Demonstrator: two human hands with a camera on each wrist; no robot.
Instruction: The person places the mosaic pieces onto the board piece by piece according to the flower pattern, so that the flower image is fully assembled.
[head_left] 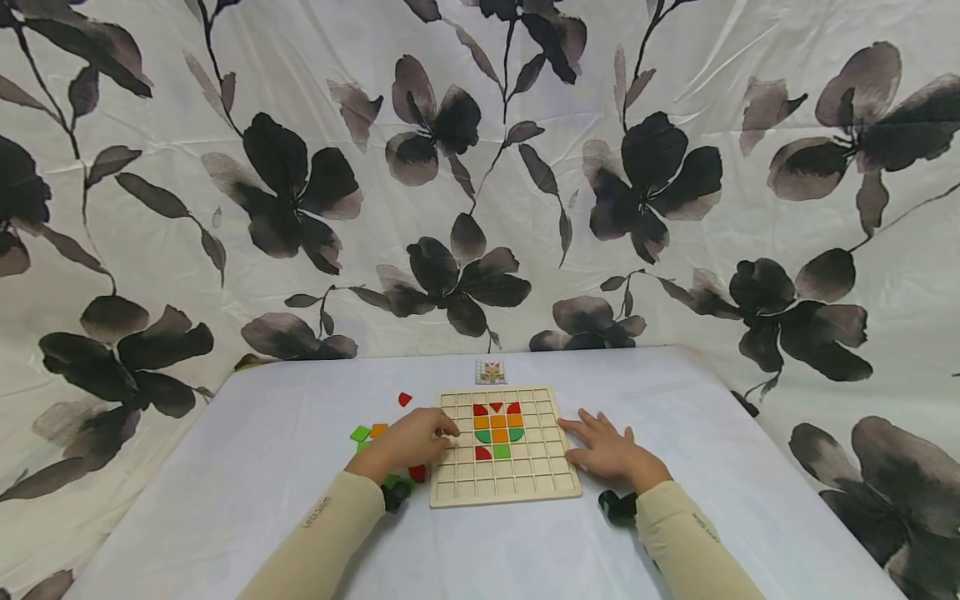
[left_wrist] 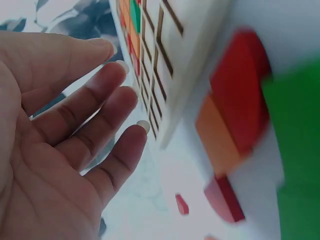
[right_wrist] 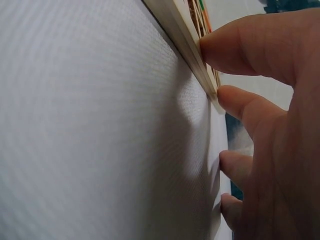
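A wooden grid board (head_left: pixel 506 485) lies on the table, with red, orange and green pieces set in its squares. Among them are orange squares (head_left: pixel 499 422), a green square (head_left: pixel 501 451) and a red curved piece (head_left: pixel 483 452). My left hand (head_left: pixel 416 437) hovers over the board's left side; in the left wrist view its fingers (left_wrist: pixel 112 75) bend loosely and no piece shows between them. On the opposite side, my right hand (head_left: pixel 603 450) touches the board's right edge with thumb and index finger, the other fingers spread over the cloth.
Loose pieces lie left of the board, partly behind my left hand: a green one (head_left: pixel 360 433), an orange one (head_left: pixel 379 430) and red ones (head_left: pixel 417 473). Another red piece (head_left: pixel 405 399) sits farther back. A small patterned card (head_left: pixel 491 372) lies beyond the board. Floral cloth (head_left: pixel 450 283) hangs behind the table.
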